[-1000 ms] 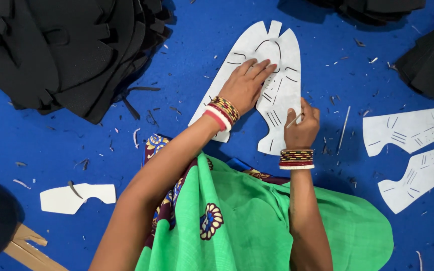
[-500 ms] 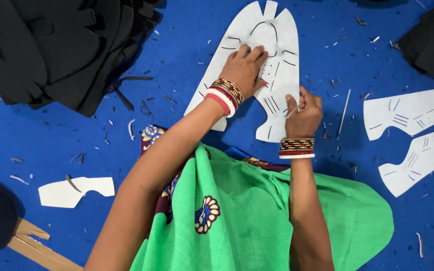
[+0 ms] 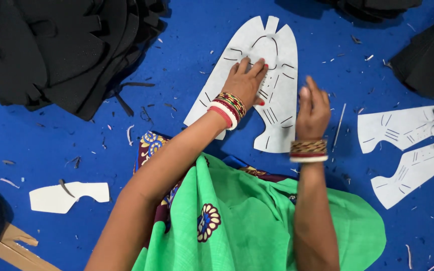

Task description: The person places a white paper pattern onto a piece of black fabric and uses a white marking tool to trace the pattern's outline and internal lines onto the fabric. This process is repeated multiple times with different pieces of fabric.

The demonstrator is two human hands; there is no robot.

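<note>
From the head camera, looking straight down, a blue surface [image 3: 187,55] fills the frame, littered with small dark and pale scraps.

The left hand [image 3: 245,84] lies flat, fingers spread, pressing on a white paper pattern [image 3: 277,75] shaped like a shoe upper and marked with short dark lines. The pattern lies flat on the blue surface in the upper middle of the view, its notched end pointing away from the person. Red, white and gold bangles [image 3: 228,108] circle that wrist.

The right hand [image 3: 313,111] is just beside the pattern's right edge, held edge-on with the fingers together and pointing up the frame; whether it pinches anything between the fingertips cannot be told from this angle. A thin pale stick [image 3: 339,125] lies on the surface just to its right. Its wrist wears a gold and red bracelet [image 3: 308,150].

Green cloth [image 3: 257,226] with flower motifs covers the lap below both arms.

A heap of black cut pieces [image 3: 51,50] sits at the upper left. A second white pattern [image 3: 408,150] lies at the right, well apart from the hands. A small white cut-out [image 3: 69,196] rests at the lower left, near a strip of brown card [image 3: 13,246].
</note>
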